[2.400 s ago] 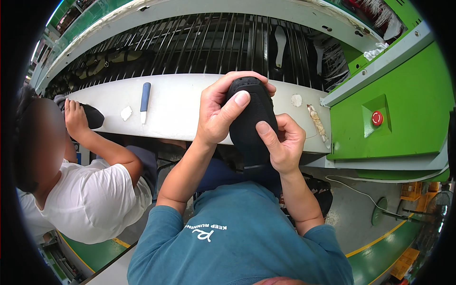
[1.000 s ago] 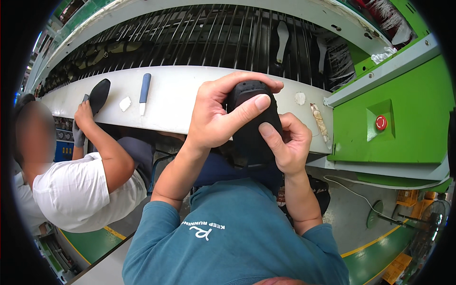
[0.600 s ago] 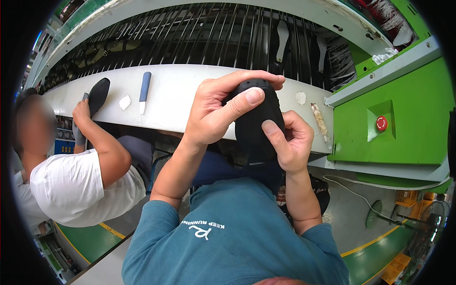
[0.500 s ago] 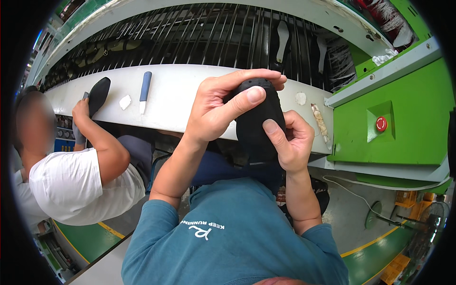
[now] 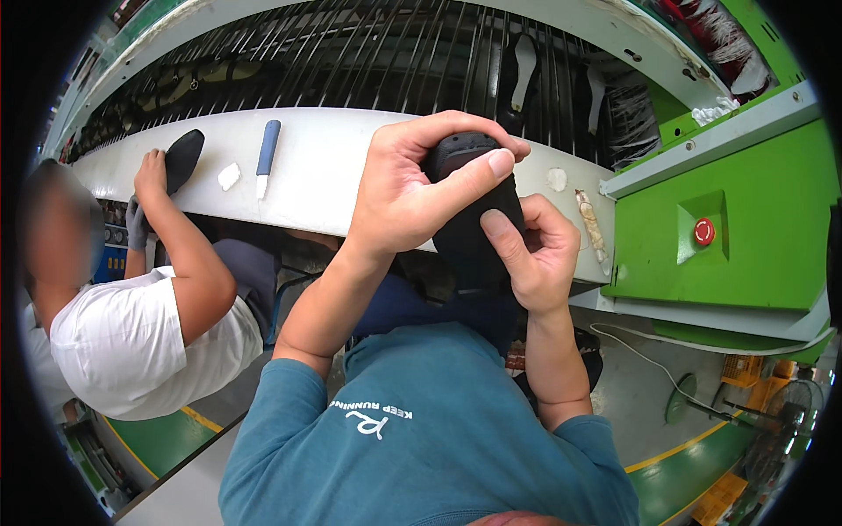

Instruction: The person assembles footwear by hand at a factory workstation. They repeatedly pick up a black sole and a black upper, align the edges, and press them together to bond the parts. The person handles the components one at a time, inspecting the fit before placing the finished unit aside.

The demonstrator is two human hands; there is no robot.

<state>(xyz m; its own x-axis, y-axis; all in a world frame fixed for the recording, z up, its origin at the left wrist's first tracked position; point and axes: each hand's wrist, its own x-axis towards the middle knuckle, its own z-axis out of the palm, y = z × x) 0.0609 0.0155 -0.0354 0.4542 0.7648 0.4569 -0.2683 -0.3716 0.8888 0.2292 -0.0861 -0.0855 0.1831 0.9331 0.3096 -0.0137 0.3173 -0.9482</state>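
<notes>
Over the near edge of the white ledge I hold a black shoe [image 5: 467,230], its toe end pointing away from me. My left hand [image 5: 408,180] wraps round the toe, fingers over the far end and thumb across the top. My right hand [image 5: 535,254] grips the right side, with the thumb lying on the black surface and the fingers curled behind. Parts of the shoe are hidden by both hands.
On the white ledge [image 5: 324,158] lie a blue-handled scraper [image 5: 268,151], a white scrap [image 5: 229,176] and a tape-wrapped tool [image 5: 592,230]. Behind runs a roller conveyor [image 5: 386,66] carrying shoe parts. A co-worker [image 5: 132,342] at left holds a black shoe piece. A green machine panel [image 5: 745,254] stands right.
The shoe's toe has tilted so that more of its front rim shows. My left thumb has slid right across it. The co-worker's shoe piece has shifted slightly.
</notes>
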